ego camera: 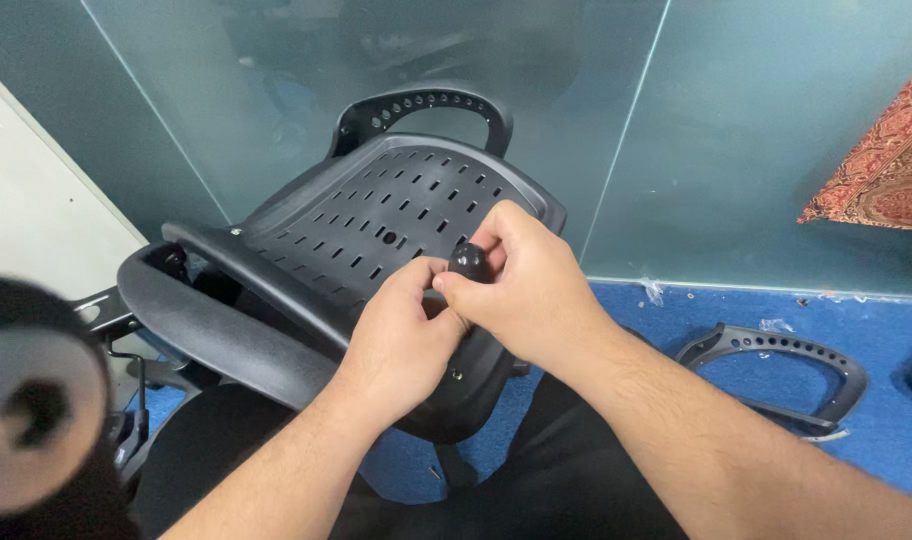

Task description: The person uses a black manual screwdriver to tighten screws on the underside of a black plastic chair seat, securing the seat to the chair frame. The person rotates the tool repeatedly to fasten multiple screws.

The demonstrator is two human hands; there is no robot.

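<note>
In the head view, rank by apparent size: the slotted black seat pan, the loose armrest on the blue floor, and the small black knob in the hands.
1. Seat pan, largest.
2. Loose armrest; farther away, so its true size is unsure.
3. Knob, pinched between left hand and right hand.

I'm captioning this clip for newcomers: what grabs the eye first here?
At centre, the left hand and right hand pinch a small round black knob over the slotted black plastic chair seat shell. A loose black curved armrest lies on the blue carpet, right.
</note>
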